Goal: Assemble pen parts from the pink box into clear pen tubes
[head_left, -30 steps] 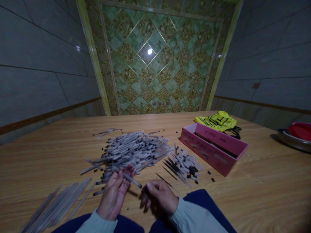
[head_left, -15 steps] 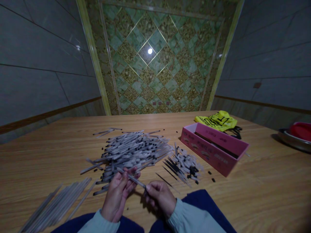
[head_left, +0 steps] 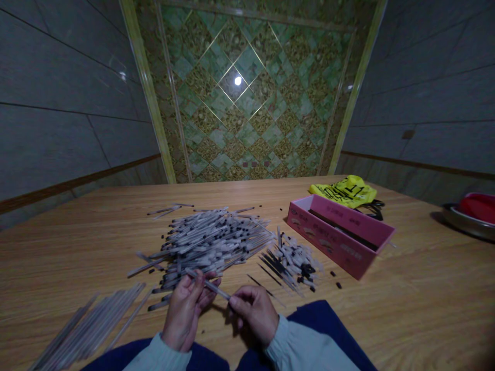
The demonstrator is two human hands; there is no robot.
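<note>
Above the front of the table, my left hand [head_left: 188, 307] is closed around a slim translucent pen [head_left: 211, 286], thumb on top. The fingers of my right hand [head_left: 253, 312] pinch the pen's lower right end, whose tip they cover. Just beyond my hands lies a large heap of similar pens [head_left: 216, 237], grey-white with dark ends. To the right of it is a smaller pile of clear pen caps [head_left: 296, 255] and black pieces, with thin dark refills [head_left: 273, 265] beside it. A row of clear pen barrels [head_left: 91, 324] lies at my left.
A long pink open box [head_left: 336, 237] stands right of the piles, with a yellow bag [head_left: 344, 190] behind it. Several small black plugs [head_left: 339, 285] lie loose near the box. A metal bowl [head_left: 469, 222] with something red sits at the right edge.
Both hands keep their hold on the pen, with only a very slight shift. Nothing on the table has visibly moved.
</note>
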